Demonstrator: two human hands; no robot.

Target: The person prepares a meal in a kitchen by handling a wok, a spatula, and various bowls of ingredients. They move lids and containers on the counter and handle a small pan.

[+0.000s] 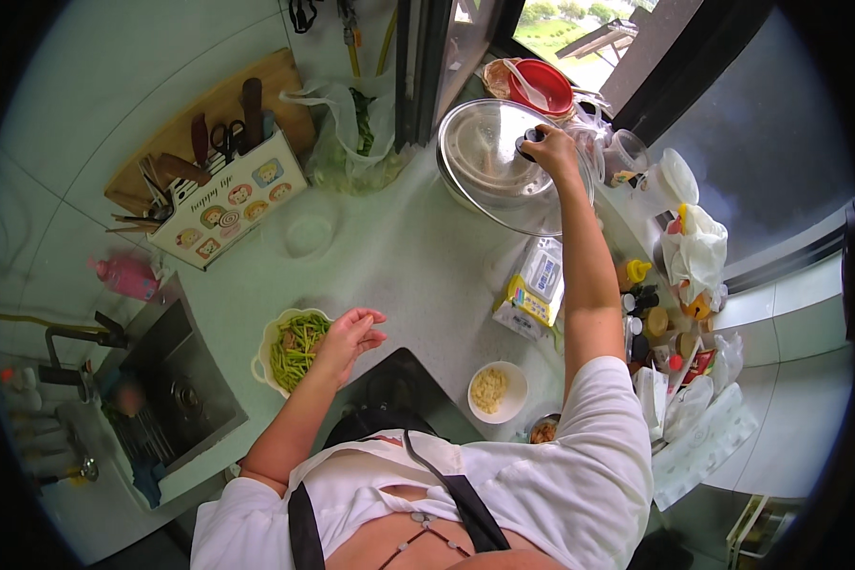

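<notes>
At the back right, my right hand (553, 152) is closed round the black knob of a clear glass lid (480, 142) with a metal rim. Under the lid a metal pot (453, 188) shows in part; whether the rim rests on it I cannot tell. My left hand (350, 344) is empty, fingers loosely apart, over the right edge of a pale handled bowl (261, 366). Cut green stalks (296, 347) with some brown bits fill this bowl. Closer to my right arm stands a white bowl (513, 410) of chopped pale bits, perhaps garlic (489, 389).
A sink (176, 380) lies left, a knife holder (228, 204) and cutting board (280, 76) back left. A plastic bag of greens (356, 142) stands by the wall. A wipes pack (541, 271) sits beneath my right forearm; bottles (636, 275) and bags line the right.
</notes>
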